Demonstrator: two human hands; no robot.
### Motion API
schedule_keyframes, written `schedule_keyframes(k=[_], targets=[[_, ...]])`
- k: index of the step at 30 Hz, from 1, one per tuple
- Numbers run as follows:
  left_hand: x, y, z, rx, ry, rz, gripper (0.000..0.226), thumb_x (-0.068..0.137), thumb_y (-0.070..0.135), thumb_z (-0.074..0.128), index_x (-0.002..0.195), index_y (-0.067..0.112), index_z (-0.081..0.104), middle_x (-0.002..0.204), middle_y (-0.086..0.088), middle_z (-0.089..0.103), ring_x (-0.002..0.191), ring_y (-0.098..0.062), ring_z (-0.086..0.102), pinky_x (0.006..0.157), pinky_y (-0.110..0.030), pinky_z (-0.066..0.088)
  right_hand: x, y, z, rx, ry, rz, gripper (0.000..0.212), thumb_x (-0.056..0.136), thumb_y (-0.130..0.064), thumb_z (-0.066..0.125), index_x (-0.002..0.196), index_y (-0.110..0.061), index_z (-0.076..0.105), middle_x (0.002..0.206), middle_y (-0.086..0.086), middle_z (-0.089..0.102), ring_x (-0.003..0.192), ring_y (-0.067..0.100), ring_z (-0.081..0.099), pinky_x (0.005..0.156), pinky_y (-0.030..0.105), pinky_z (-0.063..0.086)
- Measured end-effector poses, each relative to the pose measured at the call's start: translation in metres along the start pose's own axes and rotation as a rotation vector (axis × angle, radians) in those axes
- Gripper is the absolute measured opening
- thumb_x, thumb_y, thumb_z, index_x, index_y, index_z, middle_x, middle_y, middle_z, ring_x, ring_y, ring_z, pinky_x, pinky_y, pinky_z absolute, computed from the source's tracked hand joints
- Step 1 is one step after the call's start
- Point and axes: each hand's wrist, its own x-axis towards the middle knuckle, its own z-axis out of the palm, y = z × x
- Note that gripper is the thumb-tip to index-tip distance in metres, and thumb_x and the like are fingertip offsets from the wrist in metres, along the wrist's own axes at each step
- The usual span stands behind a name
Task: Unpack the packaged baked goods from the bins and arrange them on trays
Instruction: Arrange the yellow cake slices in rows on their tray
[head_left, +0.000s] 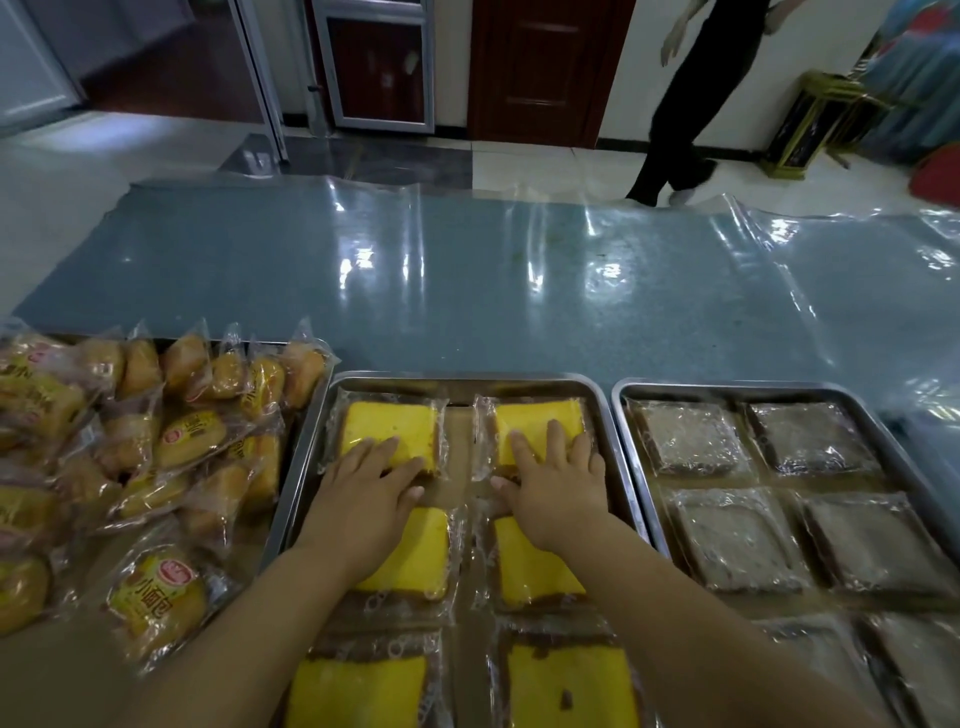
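Hands lie flat on the middle tray (467, 383), a steel tray on the blue-grey worktop (467, 286), which is covered by a clear plastic sheet. The left hand (363, 486) rests with straight, slightly spread fingers on the far-left yellow cake slice (387, 426). The right hand (558, 486) lies the same way on the far-right yellow cake slice (530, 413). Neither hand curls round anything. Both slices sit in clear wrappers at the far end of the tray, side by side with a bare strip of tray between them. Four more wrapped yellow slices (421, 551) fill the two nearer rows, partly under the forearms. Just to the right stands a second steel tray (753, 388) holding wrapped brown slices (691, 439) in neat rows. To the left, packaged small buns (192, 431) lie in a loose pile. Beyond the worktop, a person in dark clothes (691, 104) walks across the pale floor.
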Motion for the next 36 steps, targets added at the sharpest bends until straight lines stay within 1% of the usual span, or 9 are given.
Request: schedule_keyframes(k=[6,10,14,17,20,22,25,33,36], targets=[[0.0,0.003,-0.003,-0.059,-0.007,-0.006,0.043,0.097,0.044,0.03,0.139,0.035,0.037,0.155,0.004,0.02,0.143,-0.021,0.007,0.114,-0.041,0.014,0.004,0.005,-0.004,0.088,0.002,-0.01,0.066,0.092,-0.063,0.023,0.148,-0.035,0.002,0.157,0.011,-0.009,0.14,0.04,-0.003,0.111,0.054,0.005],[-0.009,0.007,-0.009,-0.137,0.039,0.006,0.043,0.097,0.037,0.039,0.139,0.027,0.041,0.154,-0.001,0.022,0.142,-0.022,0.01,0.114,-0.039,0.014,-0.012,0.008,-0.009,0.243,0.123,-0.025,0.064,0.093,-0.058,0.033,0.148,-0.033,0.012,0.157,0.008,0.002,0.141,0.036,0.002,0.111,0.053,0.01],[-0.033,0.014,-0.016,-0.17,0.17,0.073,0.033,0.088,0.025,0.06,0.12,0.016,0.06,0.134,-0.008,0.049,0.126,-0.029,0.038,0.104,-0.042,0.033,-0.045,0.012,-0.005,0.333,0.263,-0.071,0.056,0.091,-0.048,0.048,0.141,-0.027,0.035,0.149,0.006,0.029,0.136,0.029,0.019,0.11,0.046,0.022],[-0.056,0.019,-0.012,-0.099,0.174,0.072,0.032,0.082,0.028,0.068,0.112,0.02,0.065,0.12,-0.005,0.058,0.114,-0.029,0.047,0.089,-0.044,0.045,-0.071,0.011,0.005,0.3,0.288,-0.111,0.045,0.09,-0.044,0.053,0.13,-0.025,0.051,0.138,0.005,0.043,0.128,0.027,0.03,0.105,0.041,0.03],[-0.072,0.02,-0.004,-0.017,0.111,0.016,0.035,0.082,0.038,0.065,0.115,0.025,0.065,0.126,-0.002,0.057,0.119,-0.029,0.046,0.089,-0.044,0.043,-0.088,0.011,0.016,0.249,0.263,-0.13,0.043,0.089,-0.043,0.054,0.129,-0.026,0.053,0.138,0.007,0.044,0.131,0.031,0.029,0.105,0.043,0.032],[-0.077,0.021,0.002,0.022,0.085,0.0,0.037,0.084,0.043,0.061,0.118,0.029,0.062,0.133,0.0,0.052,0.126,-0.027,0.041,0.095,-0.044,0.039,-0.093,0.011,0.022,0.236,0.237,-0.142,0.042,0.09,-0.042,0.053,0.128,-0.025,0.053,0.144,0.007,0.038,0.136,0.031,0.023,0.109,0.044,0.028],[-0.076,0.021,0.006,0.037,0.111,0.005,0.036,0.084,0.044,0.061,0.116,0.029,0.063,0.134,0.0,0.052,0.125,-0.026,0.041,0.097,-0.044,0.038,-0.093,0.01,0.027,0.235,0.217,-0.128,0.043,0.093,-0.044,0.048,0.131,-0.026,0.049,0.149,0.005,0.031,0.14,0.028,0.017,0.113,0.042,0.022],[-0.07,0.019,0.006,0.015,0.103,-0.046,0.044,0.088,0.05,0.05,0.128,0.031,0.052,0.145,0.002,0.038,0.135,-0.023,0.026,0.104,-0.041,0.03,-0.088,0.011,0.023,0.256,0.215,-0.108,0.046,0.092,-0.044,0.049,0.134,-0.026,0.046,0.15,0.004,0.029,0.14,0.027,0.016,0.113,0.042,0.02],[-0.078,0.021,0.002,-0.036,0.117,-0.042,0.046,0.088,0.048,0.052,0.129,0.027,0.052,0.144,0.0,0.039,0.136,-0.023,0.024,0.107,-0.041,0.028,-0.1,0.013,0.021,0.332,0.262,-0.131,0.046,0.091,-0.039,0.055,0.133,-0.021,0.05,0.146,0.007,0.038,0.138,0.027,0.022,0.112,0.042,0.024]])
